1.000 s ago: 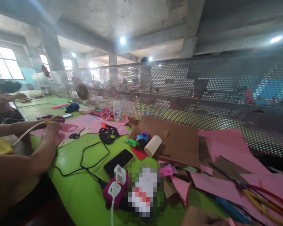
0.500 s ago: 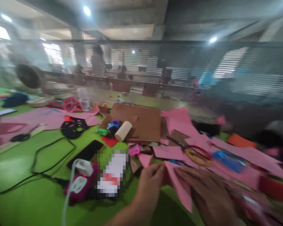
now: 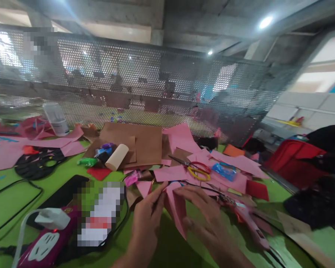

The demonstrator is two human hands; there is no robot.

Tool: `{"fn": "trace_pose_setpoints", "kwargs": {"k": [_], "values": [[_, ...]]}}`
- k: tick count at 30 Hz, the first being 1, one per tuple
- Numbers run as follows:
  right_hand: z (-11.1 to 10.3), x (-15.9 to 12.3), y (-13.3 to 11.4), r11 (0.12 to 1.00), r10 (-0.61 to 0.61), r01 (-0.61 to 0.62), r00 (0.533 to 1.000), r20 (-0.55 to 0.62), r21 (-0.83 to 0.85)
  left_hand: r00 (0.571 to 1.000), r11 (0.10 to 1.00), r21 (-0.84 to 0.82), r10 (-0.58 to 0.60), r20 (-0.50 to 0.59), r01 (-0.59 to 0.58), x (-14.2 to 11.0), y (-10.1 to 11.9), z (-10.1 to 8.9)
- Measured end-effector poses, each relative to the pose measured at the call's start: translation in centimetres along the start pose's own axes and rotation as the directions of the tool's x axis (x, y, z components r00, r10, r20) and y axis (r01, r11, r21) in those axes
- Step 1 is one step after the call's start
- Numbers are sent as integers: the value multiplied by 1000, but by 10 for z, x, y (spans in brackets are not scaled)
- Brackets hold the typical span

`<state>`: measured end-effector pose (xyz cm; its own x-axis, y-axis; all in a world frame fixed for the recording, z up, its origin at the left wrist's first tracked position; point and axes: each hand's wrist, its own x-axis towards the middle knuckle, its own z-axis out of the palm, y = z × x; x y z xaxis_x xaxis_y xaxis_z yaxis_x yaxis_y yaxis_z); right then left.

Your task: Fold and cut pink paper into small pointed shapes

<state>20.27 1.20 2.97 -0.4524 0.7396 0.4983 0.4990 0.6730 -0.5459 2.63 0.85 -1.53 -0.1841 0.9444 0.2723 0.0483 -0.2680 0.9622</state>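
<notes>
My left hand [image 3: 146,219] and my right hand [image 3: 205,216] meet low in the middle of the view over the green table [image 3: 13,197]. Between them they hold a folded pink paper piece [image 3: 175,208], left fingers pinching its upper left edge, right fingers and thumb closed on its right side. Scissors [image 3: 194,168] with red and yellow handles lie just beyond, on loose pink paper sheets [image 3: 234,163]. A pink glue gun [image 3: 249,221] lies right of my right hand.
Brown cardboard [image 3: 145,143], a paper roll [image 3: 116,157], a white bottle [image 3: 56,119] and a black cutout [image 3: 39,163] lie farther back. A dark phone [image 3: 61,195], a magenta power strip [image 3: 41,247] and black cable [image 3: 13,208] sit left. A perforated metal screen [image 3: 145,85] backs the table. Red and black bags [image 3: 309,163] are right.
The view has swung right, away from the person seated at the left. My two hands came into view and now hold the pink paper piece closer to me.
</notes>
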Motion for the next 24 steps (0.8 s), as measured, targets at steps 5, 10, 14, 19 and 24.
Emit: {"fn": "trace_pose_setpoints", "kwargs": {"k": [5,10,14,19,24], "values": [[10,0,-1,987,-95,86,994,-57,-137,998,996,68,51,40,-53,-5,2,-1],[14,-3,1,974,-127,100,984,-123,-205,999,994,107,30,43,-35,-9,0,0],[9,-4,-6,969,-159,144,985,-63,-199,998,994,96,52,43,-55,-8,-4,-1],[12,-4,-12,935,-212,181,974,-74,-306,995,984,149,99,30,-102,-8,-4,-4],[16,-7,-7,895,-249,172,958,-141,-412,994,973,203,111,-11,-106,-9,-1,-5]]}}
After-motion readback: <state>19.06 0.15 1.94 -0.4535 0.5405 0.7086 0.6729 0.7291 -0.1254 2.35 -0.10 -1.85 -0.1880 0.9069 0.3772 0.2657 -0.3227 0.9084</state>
